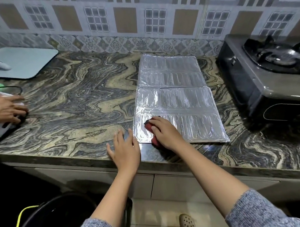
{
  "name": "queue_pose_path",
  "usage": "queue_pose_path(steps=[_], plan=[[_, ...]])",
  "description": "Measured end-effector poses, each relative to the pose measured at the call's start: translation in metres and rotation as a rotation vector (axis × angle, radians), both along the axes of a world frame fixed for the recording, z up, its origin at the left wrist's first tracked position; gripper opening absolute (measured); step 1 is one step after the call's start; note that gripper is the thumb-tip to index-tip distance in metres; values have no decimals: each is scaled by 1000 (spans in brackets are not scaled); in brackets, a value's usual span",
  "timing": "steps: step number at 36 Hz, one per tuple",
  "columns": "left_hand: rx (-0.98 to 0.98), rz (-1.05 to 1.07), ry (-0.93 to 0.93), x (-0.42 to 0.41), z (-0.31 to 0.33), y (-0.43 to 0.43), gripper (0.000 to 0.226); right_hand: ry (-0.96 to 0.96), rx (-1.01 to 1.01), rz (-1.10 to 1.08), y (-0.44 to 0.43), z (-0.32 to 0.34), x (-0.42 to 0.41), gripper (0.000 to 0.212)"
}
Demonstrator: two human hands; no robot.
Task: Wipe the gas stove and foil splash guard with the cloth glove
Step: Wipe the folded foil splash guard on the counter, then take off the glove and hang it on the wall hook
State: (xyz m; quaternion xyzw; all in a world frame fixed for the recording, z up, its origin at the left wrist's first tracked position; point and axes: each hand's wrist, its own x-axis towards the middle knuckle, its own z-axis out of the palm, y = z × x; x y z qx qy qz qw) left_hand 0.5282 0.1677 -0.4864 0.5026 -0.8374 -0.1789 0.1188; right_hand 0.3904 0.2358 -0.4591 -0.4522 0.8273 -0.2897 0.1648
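- Right hand pressed palm-down on the red cloth glove, fingers curled over it, at the near-left corner of the foil splash guard.
- Left hand spread flat on the counter, just left of the foil's edge, close to the counter's front lip.
- Foil lying flat, unfolded in panels, reaching back almost to the tiled wall.
- Gas stove to the right, apart from the foil by a strip of bare counter.
- Wide open stone to the left; another person's hand at the far left edge.
- Black bucket below on the floor.
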Motion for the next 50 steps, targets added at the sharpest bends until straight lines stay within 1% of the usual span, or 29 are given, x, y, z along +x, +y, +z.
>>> queue_pose_path(steps=[8, 12, 18, 23, 28, 30, 34, 37, 39, 41, 43, 44, 46, 47, 49, 50], plan=[[-21, 22, 0, -2, -2, 1, 43, 129, 187, 171, -13, 2, -13, 49], [-27, 25, 1, -2, -3, 1, 44, 155, 221, 191, -17, 8, -19, 50], [-36, 25, 13, -2, -3, 1, 43, 193, 209, 181, -23, 23, -25, 42], [-38, 25, 14, -2, -4, 2, 43, 179, 217, 140, -24, 32, -30, 32], [-48, 27, 54, -1, -5, 1, 43, 134, 130, 69, -14, 37, -32, 24], [-42, 31, 98, 0, -5, 2, 42, 83, 74, 23, -7, 39, -33, 21], [13, 69, 225, 0, -3, -1, 37, -93, -48, -124, 12, 53, -37, 23], [124, 170, 380, -4, 8, -3, 31, -176, -151, -178, 29, 66, -42, 15], [137, 174, 478, -8, 19, -1, 32, -209, -209, -204, 39, 76, -44, 17], [134, 61, 585, -17, 32, 4, 38, -223, -260, -219, 47, 85, -48, 17], [242, -137, 718, -32, 49, 12, 37, -214, -306, -223, 53, 96, -52, 16], [316, -245, 748, -40, 59, 17, 38, -213, -333, -221, 55, 101, -55, 17], [454, -431, 725, -59, 75, 24, 43, -221, -399, -204, 58, 114, -60, 20], [517, -486, 721, -69, 82, 26, 46, -219, -434, -198, 60, 121, -64, 22], [604, -538, 757, -86, 95, 26, 49, -197, -498, -204, 64, 137, -73, 25], [620, -560, 782, -93, 102, 26, 46, -182, -531, -210, 66, 145, -77, 25]])
